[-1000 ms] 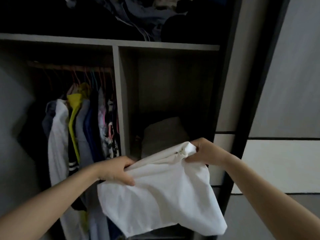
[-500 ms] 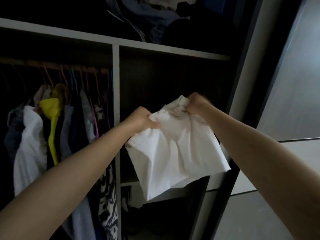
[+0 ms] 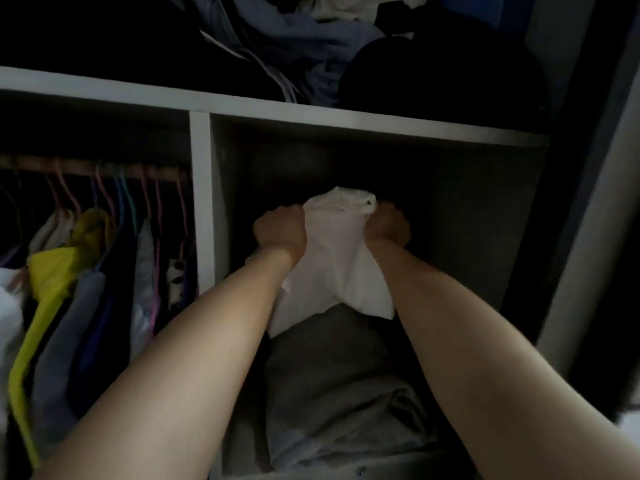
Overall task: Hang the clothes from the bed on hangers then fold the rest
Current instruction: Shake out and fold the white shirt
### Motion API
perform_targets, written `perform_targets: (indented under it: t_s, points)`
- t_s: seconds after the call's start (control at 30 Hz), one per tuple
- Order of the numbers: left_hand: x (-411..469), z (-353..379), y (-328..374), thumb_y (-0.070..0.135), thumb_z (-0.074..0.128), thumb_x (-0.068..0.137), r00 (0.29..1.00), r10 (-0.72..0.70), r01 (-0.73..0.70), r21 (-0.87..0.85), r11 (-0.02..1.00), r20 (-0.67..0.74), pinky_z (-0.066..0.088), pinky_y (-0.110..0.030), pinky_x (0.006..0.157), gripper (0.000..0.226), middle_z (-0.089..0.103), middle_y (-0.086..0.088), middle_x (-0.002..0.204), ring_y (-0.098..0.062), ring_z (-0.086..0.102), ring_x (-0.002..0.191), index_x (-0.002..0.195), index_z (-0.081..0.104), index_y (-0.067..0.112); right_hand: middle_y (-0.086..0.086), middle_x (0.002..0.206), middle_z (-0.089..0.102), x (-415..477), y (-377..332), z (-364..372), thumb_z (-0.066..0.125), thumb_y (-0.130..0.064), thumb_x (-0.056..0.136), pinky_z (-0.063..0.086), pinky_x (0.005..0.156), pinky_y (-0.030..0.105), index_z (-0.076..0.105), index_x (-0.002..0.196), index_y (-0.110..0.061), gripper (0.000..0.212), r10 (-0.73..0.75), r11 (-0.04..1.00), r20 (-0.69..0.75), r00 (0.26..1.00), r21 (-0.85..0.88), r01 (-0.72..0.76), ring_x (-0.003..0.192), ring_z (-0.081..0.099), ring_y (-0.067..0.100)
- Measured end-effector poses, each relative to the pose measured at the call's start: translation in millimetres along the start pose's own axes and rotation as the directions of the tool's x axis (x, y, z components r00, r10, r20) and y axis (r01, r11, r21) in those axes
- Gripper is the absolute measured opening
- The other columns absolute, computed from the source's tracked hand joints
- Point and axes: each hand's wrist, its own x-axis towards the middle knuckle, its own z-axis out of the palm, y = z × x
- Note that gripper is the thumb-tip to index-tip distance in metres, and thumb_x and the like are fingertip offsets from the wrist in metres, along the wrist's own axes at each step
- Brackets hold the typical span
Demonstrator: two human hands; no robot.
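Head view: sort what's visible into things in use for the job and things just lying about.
In use: white garment, gripped by left hand and right hand; grey folded pile beneath it.
Lying about: yellow garment and others hanging on the rail; jumbled clothes on the top shelf.

The fingers of the left hand [image 3: 280,233] and right hand [image 3: 388,230] are buried in the white garment [image 3: 332,268], whose kind cannot be told. Both forearms cover the sides of the grey folded pile [image 3: 332,375]. The hanging clothes [image 3: 69,271] run off the left edge. The top-shelf heap [image 3: 294,39], perhaps jeans and jackets, is cut by the top edge and lost in shadow.
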Motion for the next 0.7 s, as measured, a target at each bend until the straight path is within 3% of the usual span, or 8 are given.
perform_targets:
  t_s: [0.17, 0.23, 0.3, 0.4, 0.47, 0.53, 0.6, 0.7]
  points:
    - [47.3, 8.3, 6.5, 0.005, 0.030, 0.099, 0.988, -0.065, 0.066, 0.004, 0.998, -0.140, 0.046, -0.043, 0.083, 0.032, 0.061, -0.018, 0.118, -0.036, 0.057, 0.108, 0.116, 0.057, 0.001, 0.019, 0.128, 0.055, 50.4, -16.6, 35.5, 0.035, -0.014, 0.101, 0.041, 0.092, 0.035, 0.052, 0.126, -0.001, 0.034, 0.035, 0.925, -0.135, 0.990, 0.379, 0.019, 0.117, 0.053, 0.033]
    - [53.9, 8.9, 4.5, 0.005, 0.035, 0.089, 0.939, 0.081, -0.037, 0.136, 0.990, -0.334, 0.048, -0.041, 0.079, 0.033, 0.066, -0.016, 0.104, -0.033, 0.062, 0.097, 0.107, 0.063, 0.004, 0.018, 0.128, 0.055, 57.5, -12.3, 47.1, 0.040, -0.015, 0.099, 0.038, 0.092, 0.030, 0.048, 0.132, -0.002, 0.036, 0.021, 0.819, -0.210, 0.977, 0.565, 0.104, 0.116, 0.053, 0.031]
    - [46.2, 16.8, -3.5, 0.014, 0.040, 0.073, 0.879, 0.248, -0.109, 0.333, 0.936, -0.408, 0.053, -0.039, 0.070, 0.032, 0.068, -0.009, 0.077, -0.026, 0.065, 0.073, 0.080, 0.071, 0.012, 0.017, 0.125, 0.057, 50.1, 7.0, 61.2, 0.047, -0.012, 0.095, 0.036, 0.086, 0.024, 0.046, 0.132, -0.004, 0.038, 0.011, 0.785, -0.223, 0.975, 0.605, 0.130, 0.112, 0.055, 0.029]
    - [8.7, 73.0, -16.7, 0.023, 0.036, 0.068, 0.883, 0.429, -0.316, 0.437, 0.842, -0.189, 0.056, -0.039, 0.064, 0.039, 0.069, -0.007, 0.074, -0.024, 0.068, 0.070, 0.072, 0.074, 0.015, 0.013, 0.132, 0.051, 25.4, 53.8, 93.6, 0.051, -0.011, 0.094, 0.037, 0.094, 0.022, 0.040, 0.137, -0.005, 0.045, -0.053, 0.857, 0.090, 0.995, 0.515, -0.001, 0.120, 0.050, 0.025]
    - [-24.6, 117.6, -24.3, 0.023, 0.039, 0.069, 0.895, 0.444, -0.416, 0.406, 0.813, 0.028, 0.056, -0.039, 0.064, 0.039, 0.073, -0.010, 0.084, -0.028, 0.071, 0.080, 0.074, 0.077, 0.014, 0.014, 0.146, 0.038, 13.5, 83.2, 113.7, 0.048, -0.020, 0.097, 0.029, 0.110, 0.033, 0.035, 0.142, -0.004, 0.049, -0.056, 0.961, 0.383, 0.922, 0.271, -0.054, 0.133, 0.037, 0.026]
    - [-44.0, 147.7, -29.1, 0.018, 0.047, 0.081, 0.931, 0.320, -0.357, 0.268, 0.895, 0.174, 0.051, -0.041, 0.086, 0.036, 0.063, -0.023, 0.116, -0.035, 0.061, 0.109, 0.106, 0.070, 0.007, 0.014, 0.150, 0.030, 5.0, 101.2, 123.8, 0.045, -0.030, 0.098, 0.021, 0.114, 0.039, 0.033, 0.143, -0.006, 0.052, 0.021, 0.999, 0.526, 0.850, 0.025, -0.040, 0.137, 0.030, 0.028]
    - [-46.4, 170.6, -34.8, 0.016, 0.034, 0.098, 0.928, 0.136, -0.189, 0.123, 0.974, 0.346, 0.028, -0.038, 0.108, 0.046, 0.033, -0.016, 0.149, -0.029, 0.035, 0.135, 0.144, 0.032, 0.008, 0.013, 0.152, 0.027, -4.1, 105.4, 128.0, 0.043, -0.029, 0.099, 0.018, 0.114, 0.038, 0.031, 0.144, -0.008, 0.051, 0.053, 0.999, 0.487, 0.872, -0.018, -0.050, 0.138, 0.027, 0.028]
    - [-39.0, 172.1, -36.2, 0.026, 0.026, 0.102, 0.894, 0.115, -0.153, 0.053, 0.987, 0.433, 0.025, -0.034, 0.108, 0.047, 0.031, -0.007, 0.151, -0.023, 0.034, 0.135, 0.148, 0.020, 0.018, 0.011, 0.154, 0.019, -20.5, 100.5, 130.0, 0.048, -0.024, 0.095, 0.019, 0.112, 0.039, 0.024, 0.148, -0.019, 0.059, -0.121, 0.966, 0.176, 0.977, -0.206, 0.157, 0.140, 0.020, 0.029]
